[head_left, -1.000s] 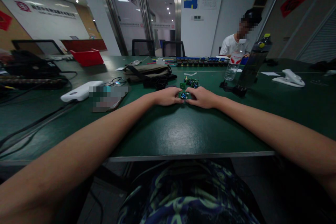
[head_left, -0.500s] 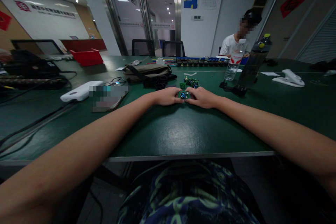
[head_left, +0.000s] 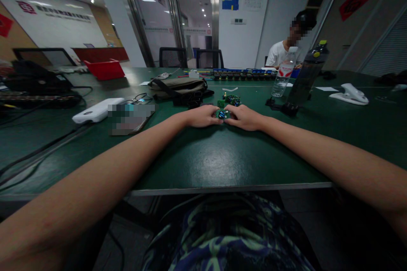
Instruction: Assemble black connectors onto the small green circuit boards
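A green table [head_left: 203, 161] filled the room's foreground as a person in white [head_left: 280, 54] sat beyond the soft bag [head_left: 178, 88], well to its right. A dark bottle [head_left: 307, 74] and a clear bottle [head_left: 284, 76] stood right of the bag, well apart from the work. On the worker's side of the bag and to its right, the left hand [head_left: 202, 117] and right hand [head_left: 244, 117] met around a small circuit board [head_left: 222, 114], one at each side. Their fingers were curled in, with only a narrow gap between thumb and forefinger on each hand, and appeared to grip the board's edges; the fingertips behind it could not be seen. Other circuit boards [head_left: 233, 100] lay just past the hands, also right of the bag. To this onlooker, good handling called for a light, even pinch at the rims, wrists resting, and neither side twisting against the other. Thumbs were best kept off the raised blue part [head_left: 222, 114], the smallest detail in sight, as pressure there could have bent or loosened it.
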`<state>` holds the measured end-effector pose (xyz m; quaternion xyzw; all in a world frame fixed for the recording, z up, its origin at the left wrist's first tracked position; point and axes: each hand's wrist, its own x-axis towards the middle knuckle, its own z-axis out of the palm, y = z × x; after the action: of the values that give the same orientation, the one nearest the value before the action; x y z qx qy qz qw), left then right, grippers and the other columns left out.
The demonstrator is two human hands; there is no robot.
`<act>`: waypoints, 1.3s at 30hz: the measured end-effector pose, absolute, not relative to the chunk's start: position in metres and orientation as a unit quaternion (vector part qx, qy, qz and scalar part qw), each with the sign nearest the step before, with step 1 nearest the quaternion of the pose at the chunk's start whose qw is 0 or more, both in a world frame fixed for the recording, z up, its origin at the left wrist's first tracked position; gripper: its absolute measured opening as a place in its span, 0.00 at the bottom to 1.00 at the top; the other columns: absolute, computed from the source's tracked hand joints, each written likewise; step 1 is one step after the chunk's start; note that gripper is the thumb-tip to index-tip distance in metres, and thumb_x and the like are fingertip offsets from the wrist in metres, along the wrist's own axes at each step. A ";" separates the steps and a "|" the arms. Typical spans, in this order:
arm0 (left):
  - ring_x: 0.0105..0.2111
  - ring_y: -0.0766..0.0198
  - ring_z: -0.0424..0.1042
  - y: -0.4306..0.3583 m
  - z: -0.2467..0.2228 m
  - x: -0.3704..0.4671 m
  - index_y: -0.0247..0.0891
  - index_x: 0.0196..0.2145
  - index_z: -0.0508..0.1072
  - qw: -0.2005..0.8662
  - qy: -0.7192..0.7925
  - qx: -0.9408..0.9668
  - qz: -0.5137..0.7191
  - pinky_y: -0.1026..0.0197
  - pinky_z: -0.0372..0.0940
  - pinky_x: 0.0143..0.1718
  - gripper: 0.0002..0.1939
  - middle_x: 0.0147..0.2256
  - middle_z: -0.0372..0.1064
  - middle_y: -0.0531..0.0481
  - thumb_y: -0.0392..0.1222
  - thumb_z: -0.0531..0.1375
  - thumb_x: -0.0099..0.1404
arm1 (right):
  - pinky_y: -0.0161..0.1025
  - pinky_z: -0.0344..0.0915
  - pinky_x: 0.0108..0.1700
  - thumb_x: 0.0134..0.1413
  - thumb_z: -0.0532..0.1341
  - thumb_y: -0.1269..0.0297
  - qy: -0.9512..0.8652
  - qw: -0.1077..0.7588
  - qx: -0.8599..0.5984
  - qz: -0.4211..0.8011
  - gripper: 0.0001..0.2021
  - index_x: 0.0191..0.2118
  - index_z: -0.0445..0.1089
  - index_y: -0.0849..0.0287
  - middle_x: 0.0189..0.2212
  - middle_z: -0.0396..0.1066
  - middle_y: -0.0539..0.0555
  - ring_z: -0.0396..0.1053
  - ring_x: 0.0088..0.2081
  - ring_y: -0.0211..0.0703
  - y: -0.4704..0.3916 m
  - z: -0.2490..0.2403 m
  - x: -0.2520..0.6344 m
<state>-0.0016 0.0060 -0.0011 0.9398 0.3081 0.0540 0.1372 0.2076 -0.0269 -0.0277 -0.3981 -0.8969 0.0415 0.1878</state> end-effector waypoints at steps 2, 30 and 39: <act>0.33 0.62 0.68 0.005 -0.001 -0.002 0.35 0.35 0.70 0.139 0.309 0.939 0.056 0.63 0.58 0.34 0.14 0.33 0.70 0.50 0.51 0.57 0.62 | 0.34 0.52 0.33 0.61 0.58 0.62 -0.897 0.187 -0.398 0.041 0.10 0.46 0.65 0.60 0.26 0.68 0.48 0.64 0.28 0.39 -0.028 -0.027 0.207; 0.28 0.64 0.65 0.001 -0.001 -0.002 0.36 0.31 0.68 0.121 0.310 0.940 0.080 0.62 0.55 0.30 0.15 0.26 0.66 0.53 0.53 0.58 0.61 | 0.35 0.52 0.34 0.62 0.56 0.60 -0.899 0.167 -0.405 0.018 0.10 0.45 0.64 0.59 0.29 0.71 0.51 0.65 0.29 0.42 -0.032 -0.024 0.206; 0.28 0.63 0.68 -0.001 -0.001 -0.002 0.37 0.34 0.68 0.065 0.306 0.943 0.112 0.63 0.56 0.31 0.13 0.27 0.69 0.51 0.50 0.60 0.60 | 0.36 0.53 0.35 0.61 0.55 0.61 -0.897 0.157 -0.412 0.026 0.10 0.45 0.63 0.60 0.29 0.71 0.52 0.65 0.30 0.43 -0.031 -0.023 0.206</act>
<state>-0.0024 -0.0010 -0.0013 0.9432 0.3057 0.1123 0.0650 0.2057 -0.0310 -0.0228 -0.4123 -0.8970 0.0255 0.1574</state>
